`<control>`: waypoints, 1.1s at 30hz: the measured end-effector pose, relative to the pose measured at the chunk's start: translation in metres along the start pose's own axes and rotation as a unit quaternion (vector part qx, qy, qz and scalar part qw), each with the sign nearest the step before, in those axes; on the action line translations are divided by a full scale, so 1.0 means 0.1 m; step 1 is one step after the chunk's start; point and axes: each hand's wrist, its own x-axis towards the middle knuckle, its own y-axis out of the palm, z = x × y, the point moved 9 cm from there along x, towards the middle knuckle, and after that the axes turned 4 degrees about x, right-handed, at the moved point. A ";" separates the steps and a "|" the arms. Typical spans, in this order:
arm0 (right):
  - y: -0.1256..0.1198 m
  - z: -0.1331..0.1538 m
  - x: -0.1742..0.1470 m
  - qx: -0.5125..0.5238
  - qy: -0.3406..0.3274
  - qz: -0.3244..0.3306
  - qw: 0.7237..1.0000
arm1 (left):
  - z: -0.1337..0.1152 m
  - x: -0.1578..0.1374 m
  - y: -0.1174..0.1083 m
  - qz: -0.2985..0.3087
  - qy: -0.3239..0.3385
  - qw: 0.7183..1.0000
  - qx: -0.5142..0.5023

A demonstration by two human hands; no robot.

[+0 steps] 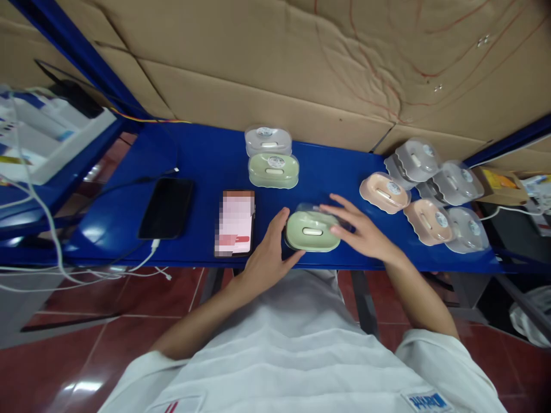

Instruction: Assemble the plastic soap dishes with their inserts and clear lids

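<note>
A light green soap box [313,222] with a white bar on its middle lies at the table's near edge. My left hand [271,244] curves round its left end, with the fingers at the far side and the thumb at the near side. A clear plastic lid [307,207] shows tilted along the box's far side. My right hand [359,229] has its fingers bent over the right end of this lid, slightly blurred. Farther back stand a lidded green soap box [274,179] and a lidded grey soap box [269,140], each with a round sticker.
Left of my hands lie a lit phone [236,223] and a dark phone [166,207] with a white cable. Peach soap boxes [385,192] and grey soap boxes [467,229] crowd the right side of the blue table [327,172]. Cardboard [258,74] walls the back.
</note>
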 end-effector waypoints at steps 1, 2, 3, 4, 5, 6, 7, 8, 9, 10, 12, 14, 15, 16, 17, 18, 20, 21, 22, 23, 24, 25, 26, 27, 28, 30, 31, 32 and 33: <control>0.08 0.06 -0.12 0.003 -0.001 0.000 1.000 | 0.03 -0.01 0.01 0.004 -0.007 1.000 -0.018; 0.15 0.11 -0.21 -0.004 -0.006 -0.007 1.000 | 0.05 -0.01 0.03 0.009 -0.011 0.999 -0.032; 0.21 0.16 -0.27 -0.018 -0.016 -0.017 1.000 | 0.07 -0.01 0.04 0.014 -0.014 0.999 -0.038; 0.27 0.20 -0.32 -0.037 -0.030 -0.025 0.999 | 0.07 -0.01 0.04 0.020 -0.014 0.999 -0.036; 0.32 0.23 -0.34 -0.059 -0.047 -0.031 0.997 | 0.07 -0.01 0.04 0.023 -0.012 0.999 -0.030; 0.36 0.25 -0.35 -0.081 -0.063 -0.035 0.994 | 0.06 0.00 0.03 0.026 -0.008 0.999 -0.021; 0.40 0.27 -0.35 -0.102 -0.077 -0.037 0.991 | 0.04 0.01 0.02 0.029 -0.003 1.000 -0.012; 0.42 0.28 -0.35 -0.121 -0.088 -0.038 0.988 | 0.02 0.01 0.01 0.031 0.002 1.000 -0.004; 0.44 0.29 -0.34 -0.138 -0.095 -0.040 0.985 | 0.00 0.02 0.01 0.032 0.006 0.999 0.001; 0.45 0.30 -0.33 -0.152 -0.102 -0.043 0.982 | -0.01 0.02 0.00 0.033 0.008 0.999 0.005; 0.47 0.32 -0.33 -0.171 -0.110 -0.042 0.978 | -0.02 0.03 -0.01 0.031 0.011 0.999 0.011; 0.49 0.32 -0.34 -0.180 -0.109 -0.039 0.977 | -0.02 0.02 0.00 0.031 0.011 0.999 0.015; 0.49 0.32 -0.35 -0.183 -0.105 -0.038 0.977 | -0.02 0.02 0.01 0.033 0.012 0.999 0.018; 0.50 0.32 -0.36 -0.189 -0.102 -0.037 0.976 | -0.03 0.01 0.01 0.036 0.014 0.999 0.020; 0.50 0.31 -0.37 -0.196 -0.098 -0.036 0.975 | -0.04 0.01 0.01 0.039 0.016 0.999 0.023; 0.50 0.28 -0.37 -0.206 -0.093 -0.036 0.974 | -0.06 0.01 -0.01 0.041 0.020 0.999 0.027; 0.45 0.19 -0.32 -0.226 -0.072 -0.042 0.971 | -0.11 0.03 -0.11 0.032 0.030 0.998 0.044; 0.40 0.11 -0.27 -0.233 -0.054 -0.051 0.970 | -0.14 0.05 -0.20 0.021 0.037 0.997 0.059; 0.33 0.01 -0.20 -0.237 -0.032 -0.061 0.969 | -0.16 0.10 -0.30 0.006 0.044 0.996 0.081; 0.25 -0.11 -0.12 -0.235 -0.012 -0.069 0.969 | -0.18 0.16 -0.43 -0.009 0.051 0.993 0.108; 0.16 -0.22 -0.02 -0.228 0.003 -0.072 0.971 | -0.19 0.24 -0.55 -0.022 0.058 0.988 0.140; 0.08 -0.34 0.09 -0.215 0.012 -0.068 0.974 | -0.18 0.33 -0.67 -0.027 0.066 0.982 0.175; -0.02 -0.44 0.19 -0.199 0.016 -0.062 0.978 | -0.15 0.45 -0.77 -0.026 0.070 0.975 0.210; -0.14 -0.54 0.28 -0.186 0.017 -0.063 0.980 | -0.10 0.57 -0.84 -0.014 0.074 0.967 0.242; -0.29 -0.62 0.33 -0.182 0.021 -0.073 0.980 | -0.03 0.70 -0.91 0.001 0.078 0.961 0.267; -0.66 -0.80 0.32 -0.206 0.051 -0.124 0.969 | 0.15 0.96 -0.99 0.038 0.080 0.949 0.303; -0.83 -0.90 0.25 -0.230 0.084 -0.148 0.958 | 0.25 1.07 -1.01 0.059 0.084 0.944 0.312; -0.97 -1.01 0.15 -0.254 0.130 -0.155 0.946 | 0.34 1.18 -1.01 0.081 0.089 0.941 0.318; -1.06 -1.14 0.04 -0.273 0.182 -0.145 0.933 | 0.43 1.27 -1.00 0.102 0.092 0.938 0.320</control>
